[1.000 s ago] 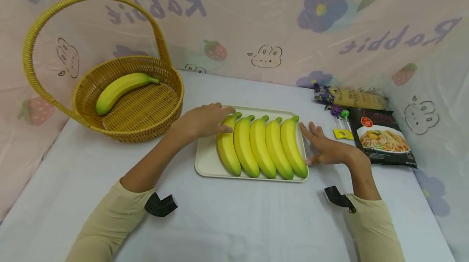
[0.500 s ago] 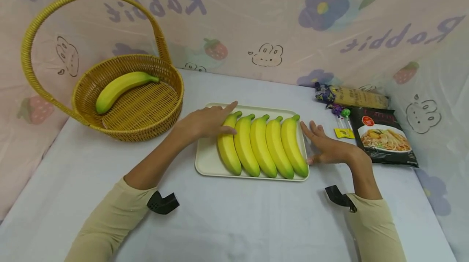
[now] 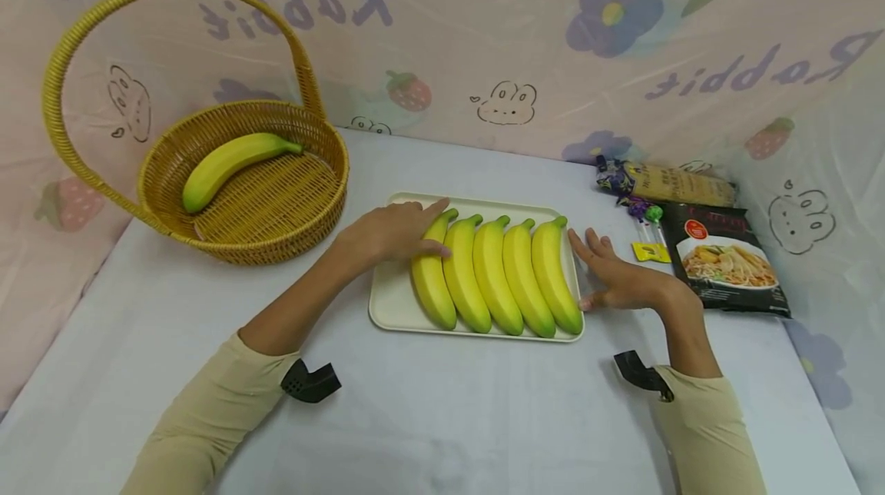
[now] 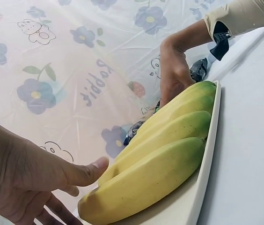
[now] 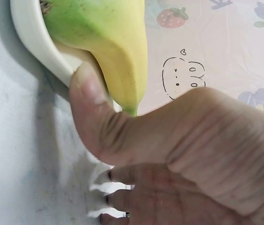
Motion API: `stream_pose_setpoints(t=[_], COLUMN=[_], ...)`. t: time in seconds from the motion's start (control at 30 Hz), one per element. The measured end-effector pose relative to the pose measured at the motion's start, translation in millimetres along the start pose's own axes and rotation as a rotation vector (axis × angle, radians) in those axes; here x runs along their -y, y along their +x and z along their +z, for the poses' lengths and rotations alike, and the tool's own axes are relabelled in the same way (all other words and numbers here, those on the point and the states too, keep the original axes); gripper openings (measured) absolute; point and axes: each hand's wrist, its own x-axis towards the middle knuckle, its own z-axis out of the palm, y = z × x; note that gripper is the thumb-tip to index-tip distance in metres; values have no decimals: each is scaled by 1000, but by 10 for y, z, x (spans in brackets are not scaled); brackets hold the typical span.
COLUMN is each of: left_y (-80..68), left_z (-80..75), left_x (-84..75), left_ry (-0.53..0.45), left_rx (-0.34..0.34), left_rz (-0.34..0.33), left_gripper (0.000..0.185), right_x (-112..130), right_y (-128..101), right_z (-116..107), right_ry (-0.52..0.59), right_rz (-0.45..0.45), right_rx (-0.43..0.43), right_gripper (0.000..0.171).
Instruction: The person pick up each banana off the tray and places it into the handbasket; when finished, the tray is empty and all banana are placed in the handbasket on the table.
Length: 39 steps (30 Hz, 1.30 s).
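Wicker basket (image 3: 325, 195) holding one banana (image 3: 231, 161), noodle packet (image 3: 729, 257) right

The word "Rabbit" is printed in purple, mirrored, on the pink backdrop sheet (image 3: 442, 41) at upper left and right. The lettering on the black noodle packet (image 3: 722, 257) cannot be read.

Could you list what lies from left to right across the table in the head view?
Basket with one banana → left hand → tray of five bananas → right hand → noodle packet.
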Motion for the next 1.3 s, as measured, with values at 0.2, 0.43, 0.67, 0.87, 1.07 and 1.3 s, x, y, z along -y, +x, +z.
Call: stream_pose_setpoints(t=[0.2,0.43,0.67,0.87,1.07,1.3], left_y=[6,4,-13,-2,-7,-32], left_z=[19,23,-1,1,1,-31], left_x=[-17,-18,-22,-41,-61,-43], left_ry=[10,-3,-59,-115,-150,-159], left_rx=[-3,10,29,26,34,23], left_rz=[-12,-19,-31,-50,-86,-133], left_gripper=[92,92,91,90,86,83], right_x=[-8,-25,-33,-33,-43,-53], right_y=[-5,3,5,6,2,4], right_z=[-9,5,9,3,-3,6], right_ry=[-7,11,4,3,0,5], right_rz=[-5,-2,-11,-13,-5,-16], right_rx=[-3,0,-5,0,0,-5], right_gripper=[129,129,128,128,130,130])
